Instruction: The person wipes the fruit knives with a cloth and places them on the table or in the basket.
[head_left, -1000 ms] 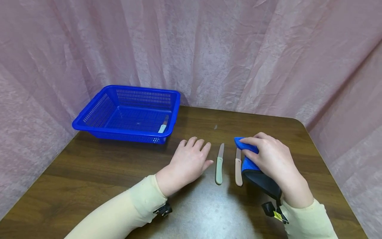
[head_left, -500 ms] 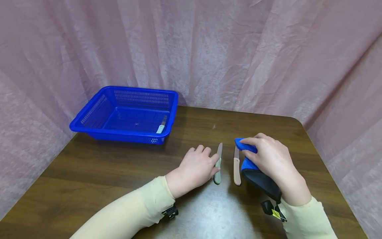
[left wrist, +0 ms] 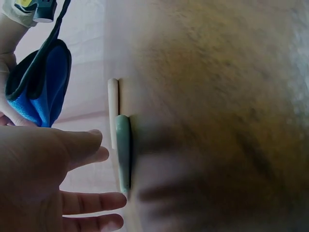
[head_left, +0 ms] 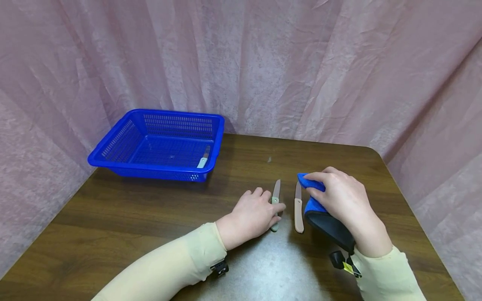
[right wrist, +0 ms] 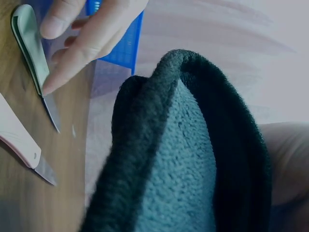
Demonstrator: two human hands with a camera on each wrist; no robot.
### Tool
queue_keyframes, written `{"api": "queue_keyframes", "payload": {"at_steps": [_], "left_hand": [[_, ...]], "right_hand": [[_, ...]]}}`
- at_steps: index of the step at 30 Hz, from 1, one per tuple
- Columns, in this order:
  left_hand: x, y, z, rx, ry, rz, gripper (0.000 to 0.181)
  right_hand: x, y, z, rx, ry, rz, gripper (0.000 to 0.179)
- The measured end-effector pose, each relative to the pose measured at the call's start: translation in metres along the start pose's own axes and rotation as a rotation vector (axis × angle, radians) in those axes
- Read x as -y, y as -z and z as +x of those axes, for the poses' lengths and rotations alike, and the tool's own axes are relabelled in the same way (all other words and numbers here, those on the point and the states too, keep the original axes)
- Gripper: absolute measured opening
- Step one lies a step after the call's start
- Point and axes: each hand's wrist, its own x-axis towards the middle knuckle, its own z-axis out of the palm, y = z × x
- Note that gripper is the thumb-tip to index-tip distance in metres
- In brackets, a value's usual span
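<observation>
Over a knife with a pale green handle [head_left: 275, 201] reaches my left hand [head_left: 251, 215], its index finger across the handle and its thumb beside it. In the left wrist view the thumb and fingers are spread apart, near the green handle [left wrist: 124, 152]. The knife lies flat, blade pointing away from me. To its right lies a second knife with a light pink handle [head_left: 298, 217], parallel to it. My right hand [head_left: 340, 196] holds a folded blue cloth [head_left: 314, 205] with a dark edge between thumb and fingers, just right of the pink knife. The cloth fills much of the right wrist view.
At the back left of the brown wooden table [head_left: 124, 213] stands a blue plastic basket [head_left: 156, 168]. A knife with a white handle [head_left: 203, 161] lies inside, near its right wall. A pink curtain [head_left: 278, 71] hangs behind the table.
My left hand has moved right, from beside the green-handled knife to over its handle. The right hand and the cloth have stayed nearly in place.
</observation>
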Motion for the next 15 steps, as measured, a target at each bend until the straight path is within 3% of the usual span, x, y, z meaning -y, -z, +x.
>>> {"api": "queue_keyframes", "payload": {"at_steps": [5, 15], "left_hand": [[-0.0009, -0.0012, 0.0016, 0.049, -0.005, -0.013, 0.034], [-0.0015, -0.0035, 0.0046, 0.067, 0.001, -0.038, 0.035]], "right_hand": [[-0.0007, 0.0002, 0.0004, -0.004, -0.001, -0.002, 0.036], [-0.0022, 0.0009, 0.0008, 0.002, -0.008, -0.003, 0.037]]}}
